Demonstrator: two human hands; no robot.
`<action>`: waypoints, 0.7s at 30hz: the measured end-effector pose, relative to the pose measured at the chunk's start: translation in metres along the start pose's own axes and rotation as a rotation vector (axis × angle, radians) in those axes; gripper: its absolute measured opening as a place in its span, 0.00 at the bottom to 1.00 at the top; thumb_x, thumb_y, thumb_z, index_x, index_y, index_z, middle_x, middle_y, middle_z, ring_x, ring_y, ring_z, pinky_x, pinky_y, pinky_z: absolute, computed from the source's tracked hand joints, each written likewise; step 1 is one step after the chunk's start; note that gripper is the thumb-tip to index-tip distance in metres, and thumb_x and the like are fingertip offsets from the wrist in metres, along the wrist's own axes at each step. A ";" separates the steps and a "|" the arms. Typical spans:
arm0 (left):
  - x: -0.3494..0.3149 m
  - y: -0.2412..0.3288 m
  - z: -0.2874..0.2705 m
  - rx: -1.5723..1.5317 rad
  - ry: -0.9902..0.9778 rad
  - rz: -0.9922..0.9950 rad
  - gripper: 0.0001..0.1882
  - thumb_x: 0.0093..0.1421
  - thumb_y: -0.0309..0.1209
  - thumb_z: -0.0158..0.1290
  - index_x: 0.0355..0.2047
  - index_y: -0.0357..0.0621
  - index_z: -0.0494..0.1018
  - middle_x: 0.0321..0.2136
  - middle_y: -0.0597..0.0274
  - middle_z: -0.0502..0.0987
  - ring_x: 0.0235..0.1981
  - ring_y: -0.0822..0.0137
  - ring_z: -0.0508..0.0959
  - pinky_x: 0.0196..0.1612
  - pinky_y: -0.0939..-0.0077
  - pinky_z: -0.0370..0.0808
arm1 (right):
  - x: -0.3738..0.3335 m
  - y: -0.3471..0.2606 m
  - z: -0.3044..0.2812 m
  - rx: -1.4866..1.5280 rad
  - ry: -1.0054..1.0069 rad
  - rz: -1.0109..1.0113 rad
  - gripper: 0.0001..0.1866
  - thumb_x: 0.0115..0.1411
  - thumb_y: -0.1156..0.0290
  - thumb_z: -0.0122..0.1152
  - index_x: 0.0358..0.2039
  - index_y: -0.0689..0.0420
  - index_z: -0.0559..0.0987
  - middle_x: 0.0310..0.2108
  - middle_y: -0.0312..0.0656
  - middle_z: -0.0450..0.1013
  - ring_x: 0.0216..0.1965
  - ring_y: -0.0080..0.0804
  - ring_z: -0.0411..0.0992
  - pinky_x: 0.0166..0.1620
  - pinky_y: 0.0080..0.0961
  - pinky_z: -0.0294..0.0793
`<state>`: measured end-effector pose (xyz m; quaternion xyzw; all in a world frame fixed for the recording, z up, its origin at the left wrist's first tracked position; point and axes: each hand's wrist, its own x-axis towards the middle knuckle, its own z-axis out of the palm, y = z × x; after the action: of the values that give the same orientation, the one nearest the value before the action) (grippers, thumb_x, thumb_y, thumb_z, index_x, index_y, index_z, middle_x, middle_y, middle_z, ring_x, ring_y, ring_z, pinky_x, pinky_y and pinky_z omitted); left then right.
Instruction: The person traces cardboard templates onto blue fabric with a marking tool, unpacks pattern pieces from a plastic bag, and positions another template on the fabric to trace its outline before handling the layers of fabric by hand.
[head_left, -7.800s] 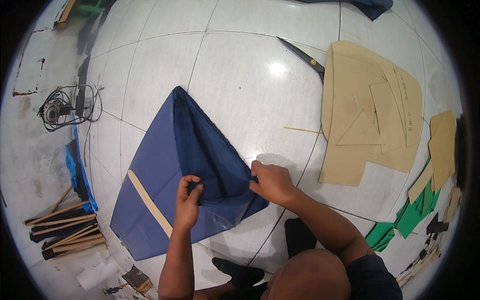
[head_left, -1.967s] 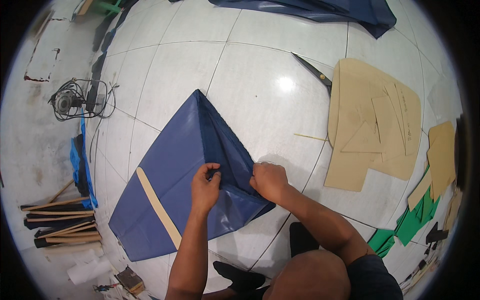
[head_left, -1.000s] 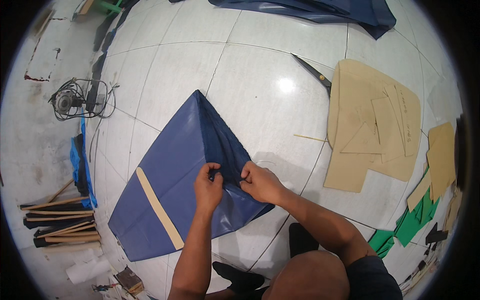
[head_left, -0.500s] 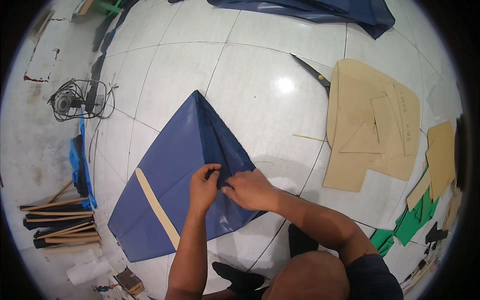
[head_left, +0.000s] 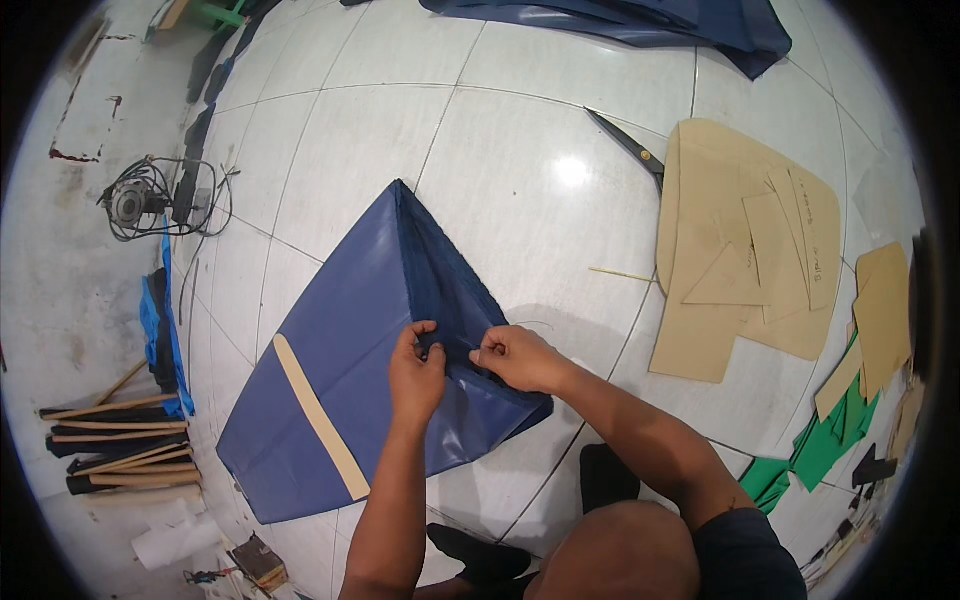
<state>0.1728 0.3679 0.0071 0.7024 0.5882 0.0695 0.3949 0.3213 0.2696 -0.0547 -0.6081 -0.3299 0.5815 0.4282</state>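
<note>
A folded sheet of dark blue vinyl (head_left: pixel 340 300) lies on the tiled floor, its shiny face outward and a darker, fuzzy backing showing along the opened fold. My left hand (head_left: pixel 417 375) grips the fold's left edge, fingers curled and thumb bent in. To its right, my right hand (head_left: pixel 522 358) pinches the other layer of the vinyl, holding it apart from the left edge. The exact fingertip contact is partly hidden. Across the sheet's left part lies a long, narrow cream strip (head_left: pixel 318 415), slightly curved.
Large tan cardboard patterns (head_left: pixel 700 320) lie at the right, with black scissors (head_left: pixel 625 140) partly under them. More blue vinyl (head_left: pixel 640 25) is at the far edge. Green scraps (head_left: pixel 830 425) sit at lower right. Rolled materials (head_left: pixel 130 440) and a corded motor-like device (head_left: pixel 130 205) line the left.
My right hand has moved right and slightly away from my left, spreading the fold of the vinyl wider. My left hand has shifted slightly.
</note>
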 end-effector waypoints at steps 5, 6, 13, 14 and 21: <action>0.003 -0.014 -0.002 0.018 0.019 0.086 0.13 0.63 0.21 0.51 0.49 0.41 0.73 0.27 0.64 0.75 0.23 0.76 0.71 0.27 0.78 0.69 | -0.007 -0.002 -0.002 -0.560 0.166 -0.086 0.14 0.61 0.60 0.60 0.33 0.60 0.81 0.32 0.50 0.78 0.35 0.47 0.78 0.40 0.43 0.77; 0.002 -0.012 -0.003 0.046 0.034 0.119 0.13 0.63 0.21 0.51 0.48 0.41 0.73 0.27 0.64 0.75 0.23 0.76 0.71 0.27 0.78 0.69 | -0.008 -0.006 -0.007 -0.692 0.106 0.013 0.14 0.61 0.61 0.58 0.35 0.59 0.82 0.35 0.51 0.79 0.40 0.49 0.79 0.44 0.46 0.77; 0.001 0.001 -0.005 0.074 -0.057 0.063 0.09 0.64 0.22 0.52 0.44 0.40 0.75 0.29 0.64 0.76 0.25 0.75 0.73 0.31 0.79 0.71 | -0.006 -0.009 -0.011 -0.852 0.063 0.033 0.18 0.62 0.56 0.59 0.31 0.60 0.80 0.35 0.50 0.79 0.41 0.49 0.78 0.44 0.43 0.76; 0.003 -0.003 -0.006 0.073 -0.045 0.097 0.08 0.64 0.23 0.52 0.43 0.40 0.76 0.29 0.64 0.76 0.25 0.75 0.73 0.31 0.79 0.72 | -0.007 -0.009 -0.009 -0.797 0.230 -0.112 0.18 0.62 0.55 0.58 0.31 0.59 0.80 0.35 0.50 0.78 0.42 0.48 0.78 0.44 0.43 0.75; 0.008 -0.006 -0.003 -0.145 -0.083 -0.091 0.08 0.65 0.25 0.52 0.44 0.40 0.74 0.26 0.66 0.72 0.26 0.75 0.72 0.29 0.77 0.75 | -0.013 -0.040 0.016 -0.765 -0.114 -0.278 0.17 0.64 0.55 0.58 0.33 0.58 0.81 0.37 0.45 0.79 0.42 0.45 0.76 0.45 0.42 0.71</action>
<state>0.1689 0.3762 0.0024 0.6467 0.5961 0.0644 0.4715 0.3081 0.2763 -0.0125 -0.6400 -0.6245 0.3862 0.2265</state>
